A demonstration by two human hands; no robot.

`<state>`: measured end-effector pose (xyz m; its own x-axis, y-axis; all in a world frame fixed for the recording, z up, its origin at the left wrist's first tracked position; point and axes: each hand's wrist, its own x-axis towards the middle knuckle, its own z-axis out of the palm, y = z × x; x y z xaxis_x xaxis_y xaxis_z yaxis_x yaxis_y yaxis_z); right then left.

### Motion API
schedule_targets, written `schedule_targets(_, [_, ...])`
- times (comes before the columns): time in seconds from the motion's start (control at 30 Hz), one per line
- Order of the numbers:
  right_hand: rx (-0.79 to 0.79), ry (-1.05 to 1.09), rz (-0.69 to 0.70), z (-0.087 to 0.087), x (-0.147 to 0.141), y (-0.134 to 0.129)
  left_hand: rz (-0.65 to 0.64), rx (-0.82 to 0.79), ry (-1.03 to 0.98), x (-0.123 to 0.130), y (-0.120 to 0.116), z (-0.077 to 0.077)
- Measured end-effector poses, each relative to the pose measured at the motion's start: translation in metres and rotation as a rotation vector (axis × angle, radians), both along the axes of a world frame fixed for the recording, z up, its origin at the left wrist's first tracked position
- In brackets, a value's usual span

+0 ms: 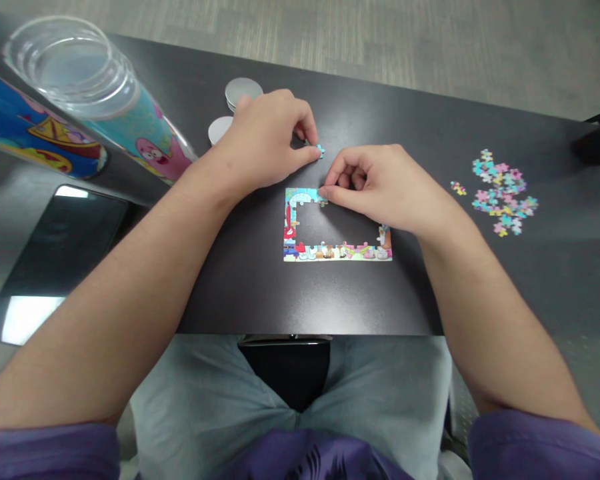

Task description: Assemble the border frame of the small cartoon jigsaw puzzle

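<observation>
A rectangular puzzle border point(340, 253) of joined colourful pieces lies on the dark table, with bare tabletop inside it. Just above its top edge, my left hand point(280, 137) pinches a small light-blue puzzle piece point(321, 152) between thumb and fingers. My right hand point(375, 183) has its thumb and fingertips closed together at the border's top edge, touching the light-blue pieces there. Whether a loose piece sits in that pinch is hidden. The right hand also covers the border's upper right part.
Loose puzzle pieces point(503, 193) lie in a pile at the right, one small cluster point(459, 188) beside it. White discs point(243, 90) are behind my left hand. A clear-topped cartoon container point(145, 143) stands at the left, near a dark tablet-like slab point(55, 253).
</observation>
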<state>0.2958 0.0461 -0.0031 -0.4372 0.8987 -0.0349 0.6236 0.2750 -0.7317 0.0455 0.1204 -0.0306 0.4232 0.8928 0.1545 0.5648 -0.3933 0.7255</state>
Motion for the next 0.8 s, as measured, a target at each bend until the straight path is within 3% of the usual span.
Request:
schedule_targets(0.4, [0.107,0.018,-0.202,0.010,0.021,0.010,-0.065,-0.068,-0.076,0.004,-0.005,0.000])
schedule_targets(0.8, [-0.011,0.115,-0.147,0.004,0.023,0.015,-0.126,-0.204,-0.271,0.011,-0.012,0.009])
